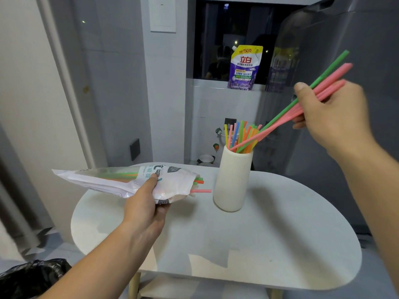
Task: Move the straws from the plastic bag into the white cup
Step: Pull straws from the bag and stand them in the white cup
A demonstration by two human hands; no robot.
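Pinching tilted straws [333,77], right hand [332,117] raised

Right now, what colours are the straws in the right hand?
The straws in the right hand are pink, plus one green; head view.

Purple detergent pouch [244,67] standing on the window ledge [207,83], black bin bag [32,277] sitting low beside the white oval counter [259,234].

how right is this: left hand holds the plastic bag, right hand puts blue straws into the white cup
Wrong on colour: in the head view the right hand grips pink and green plastic straws, not blue, tips at the ribbed white cup. The left hand does hold the printed plastic bag.
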